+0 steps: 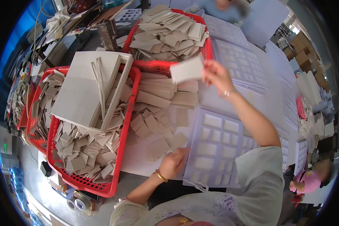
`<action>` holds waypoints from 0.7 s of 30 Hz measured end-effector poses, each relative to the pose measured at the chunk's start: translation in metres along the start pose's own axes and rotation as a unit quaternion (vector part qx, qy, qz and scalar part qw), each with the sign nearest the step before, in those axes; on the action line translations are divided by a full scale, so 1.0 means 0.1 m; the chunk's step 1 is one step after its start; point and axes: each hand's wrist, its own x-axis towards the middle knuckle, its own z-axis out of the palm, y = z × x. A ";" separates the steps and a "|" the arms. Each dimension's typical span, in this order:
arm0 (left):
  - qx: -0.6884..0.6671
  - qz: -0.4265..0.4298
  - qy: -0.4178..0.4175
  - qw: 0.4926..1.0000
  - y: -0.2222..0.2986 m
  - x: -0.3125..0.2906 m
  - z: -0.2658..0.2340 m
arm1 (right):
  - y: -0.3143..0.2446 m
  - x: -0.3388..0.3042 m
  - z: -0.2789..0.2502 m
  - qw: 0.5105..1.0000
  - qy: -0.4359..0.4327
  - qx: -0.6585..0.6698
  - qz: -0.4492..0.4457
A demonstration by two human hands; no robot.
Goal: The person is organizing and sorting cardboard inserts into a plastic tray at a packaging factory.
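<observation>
My right hand (217,77) is raised over the table, its thumb and fingers pinching a flat grey cardboard piece (187,70) by its right edge. The piece is slightly blurred. Low down, my left hand (172,164) is beside the left edge of a white compartment tray (199,145), its index finger stretched toward the tray and the other fingers partly curled. No held thing shows in it. Loose small cardboard pieces (158,148) lie just beyond the left hand. Stacked larger cardboard strips (154,98) lie between the baskets and the tray.
A red basket (118,177) at left holds many small cardboard pieces, with big cardboard sheets (77,88) on top. Another full red basket (158,67) stands at the far side. Stacked white trays (239,64) lie far right. A person (220,11) sits across the table; another (307,180) is at right.
</observation>
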 end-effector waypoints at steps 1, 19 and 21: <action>-0.073 -0.087 0.089 0.990 0.05 0.03 0.01 | -0.01 -0.29 0.04 0.999 -0.040 0.007 0.022; -0.328 -0.213 0.060 0.918 0.52 0.83 0.31 | 0.07 -2.25 -0.73 0.993 -0.083 -0.006 0.088; -0.325 -0.183 0.091 0.923 0.50 0.91 0.38 | 0.09 -2.34 -0.78 0.994 -0.066 -0.014 0.082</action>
